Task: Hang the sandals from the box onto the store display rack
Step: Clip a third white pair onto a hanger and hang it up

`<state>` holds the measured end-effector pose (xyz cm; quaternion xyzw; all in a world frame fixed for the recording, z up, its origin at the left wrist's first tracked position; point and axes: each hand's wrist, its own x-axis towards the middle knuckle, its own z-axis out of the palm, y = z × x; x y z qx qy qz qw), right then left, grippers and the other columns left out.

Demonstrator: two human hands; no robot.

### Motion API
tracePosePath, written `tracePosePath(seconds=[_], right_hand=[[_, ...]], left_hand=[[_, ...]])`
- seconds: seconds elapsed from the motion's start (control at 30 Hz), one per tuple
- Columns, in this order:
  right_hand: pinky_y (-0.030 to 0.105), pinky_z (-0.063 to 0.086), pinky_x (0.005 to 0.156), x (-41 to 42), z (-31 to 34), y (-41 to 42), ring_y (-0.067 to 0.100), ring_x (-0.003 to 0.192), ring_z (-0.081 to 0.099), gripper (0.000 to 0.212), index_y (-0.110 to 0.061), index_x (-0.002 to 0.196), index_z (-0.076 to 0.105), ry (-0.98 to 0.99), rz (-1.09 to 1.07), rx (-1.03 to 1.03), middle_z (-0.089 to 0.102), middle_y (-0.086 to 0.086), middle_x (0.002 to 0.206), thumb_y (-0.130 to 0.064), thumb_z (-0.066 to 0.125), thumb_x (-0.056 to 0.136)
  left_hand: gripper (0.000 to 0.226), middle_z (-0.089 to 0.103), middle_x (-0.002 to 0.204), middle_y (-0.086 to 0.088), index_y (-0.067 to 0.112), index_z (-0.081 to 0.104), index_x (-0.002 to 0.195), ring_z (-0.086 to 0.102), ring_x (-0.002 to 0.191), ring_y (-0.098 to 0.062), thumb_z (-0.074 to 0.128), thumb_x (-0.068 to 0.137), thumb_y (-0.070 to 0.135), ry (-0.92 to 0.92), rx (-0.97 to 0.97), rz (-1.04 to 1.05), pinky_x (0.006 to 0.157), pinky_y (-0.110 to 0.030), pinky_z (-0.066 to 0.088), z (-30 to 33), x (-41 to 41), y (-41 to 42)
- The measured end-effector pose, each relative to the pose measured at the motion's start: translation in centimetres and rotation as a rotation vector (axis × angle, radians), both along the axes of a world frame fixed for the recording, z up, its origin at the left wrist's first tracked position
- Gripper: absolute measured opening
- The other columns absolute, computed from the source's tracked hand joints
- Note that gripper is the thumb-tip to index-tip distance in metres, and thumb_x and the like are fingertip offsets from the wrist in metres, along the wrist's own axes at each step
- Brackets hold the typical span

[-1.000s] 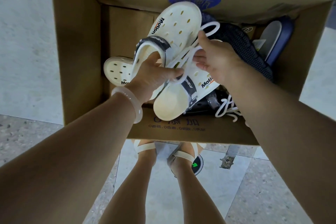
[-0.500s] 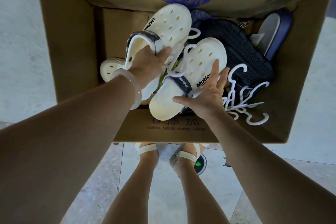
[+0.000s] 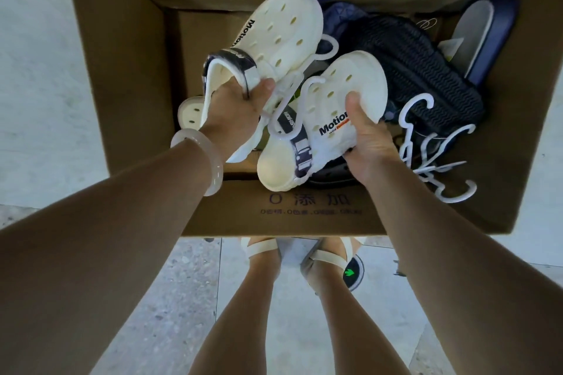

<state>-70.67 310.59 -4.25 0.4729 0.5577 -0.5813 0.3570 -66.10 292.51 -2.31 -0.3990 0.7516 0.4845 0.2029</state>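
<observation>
**Both hands on a pair of cream clogs above the open box**

The left hand (image 3: pixel 236 106) grasps one cream perforated foam clog sandal with a dark strap (image 3: pixel 274 39), fingers curled into its heel opening and thumb laid over the strap edge. A pale translucent bangle (image 3: pixel 201 158) circles that wrist. The right hand (image 3: pixel 370 137) clasps the second cream perforated clog (image 3: pixel 329 119) from its outer side, thumb pressed on the upper near the black "Motion" lettering, the other fingers wrapped beneath the sole. A translucent white plastic hanger (image 3: pixel 292 94) runs between the two clogs, its loops lying across both uppers.

Both clogs are held over the inside of the large brown cardboard box (image 3: pixel 122 70), just above its near wall. A third cream perforated sandal (image 3: pixel 190 113) lies lower in the box, partly hidden by the left hand. To the right, inside the box, lies a dark navy ribbed-sole slipper (image 3: pixel 426 70), and beyond it a navy slide with a pale grey footbed (image 3: pixel 481 36) leans against the far right corner. A tangle of loose white plastic hangers (image 3: pixel 432 149) rests beside the right wrist. Below the box, the person's feet in cream strap sandals (image 3: pixel 265 248) stand on a speckled grey tiled floor (image 3: pixel 170 298).
</observation>
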Motion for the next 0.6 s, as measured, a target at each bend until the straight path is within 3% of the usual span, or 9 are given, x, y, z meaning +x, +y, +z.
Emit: tracePosePath(seconds=[0.17, 0.27, 0.37, 0.5, 0.53, 0.6], right_hand=[[0.046, 0.054, 0.091, -0.5, 1.1, 1.3, 0.021, 0.097, 0.068, 0.057, -0.017, 0.117, 0.058, 0.066, 0.015, 0.04, 0.072, 0.004, 0.106, -0.037, 0.079, 0.069], [0.049, 0.053, 0.09, -2.1, 3.5, 3.1, 0.024, 0.1, 0.069, 0.054, -0.017, 0.117, 0.06, 0.11, -0.055, -0.061, 0.072, 0.005, 0.109, -0.043, 0.074, 0.072], [0.045, 0.053, 0.091, -4.6, 5.8, 4.1, 0.023, 0.101, 0.069, 0.04, -0.017, 0.111, 0.063, 0.181, -0.075, -0.093, 0.072, 0.005, 0.11, -0.044, 0.065, 0.081], [0.041, 0.055, 0.087, -7.2, 8.3, 3.4, 0.021, 0.096, 0.07, 0.04, -0.018, 0.109, 0.064, 0.222, 0.043, -0.052, 0.074, 0.004, 0.104, -0.047, 0.063, 0.081], [0.042, 0.055, 0.087, -7.7, 8.8, 3.3, 0.021, 0.095, 0.071, 0.04, -0.019, 0.109, 0.063, 0.228, 0.047, -0.035, 0.074, 0.004, 0.102, -0.047, 0.065, 0.08], [0.045, 0.055, 0.088, -8.3, 9.8, 3.6, 0.021, 0.094, 0.071, 0.047, -0.019, 0.111, 0.061, 0.251, 0.034, 0.021, 0.074, 0.003, 0.102, -0.048, 0.069, 0.076]], left_hand=[[0.021, 0.057, 0.076, 0.01, 0.018, 0.058, 0.098, 0.053, 0.069, -0.001, 0.047, 0.095, 0.036, 0.031, -0.038, 0.085, 0.051, 0.0, 0.039, 0.9, 1.5, -0.8], [0.034, 0.063, 0.089, -0.004, 0.005, 0.063, 0.103, 0.058, 0.083, -0.014, 0.049, 0.094, 0.035, 0.078, -0.101, 0.082, 0.064, -0.014, 0.046, 2.1, 2.4, -1.1], [0.033, 0.062, 0.09, -0.004, 0.001, 0.064, 0.108, 0.056, 0.086, -0.013, 0.049, 0.095, 0.028, 0.156, -0.112, 0.02, 0.061, -0.001, 0.04, 3.7, 2.4, -0.6], [0.033, 0.066, 0.085, -0.015, -0.002, 0.064, 0.102, 0.059, 0.081, -0.02, 0.05, 0.095, 0.027, 0.271, -0.142, 0.007, 0.07, -0.027, 0.049, 6.0, 1.1, 0.4], [0.034, 0.065, 0.083, -0.012, -0.002, 0.064, 0.101, 0.058, 0.079, -0.019, 0.05, 0.095, 0.027, 0.274, -0.152, 0.017, 0.069, -0.025, 0.048, 6.5, 0.9, 0.6], [0.033, 0.062, 0.081, -0.008, -0.001, 0.065, 0.1, 0.056, 0.078, -0.015, 0.049, 0.095, 0.027, 0.283, -0.167, 0.007, 0.061, -0.009, 0.043, 7.2, 0.7, 0.8]])
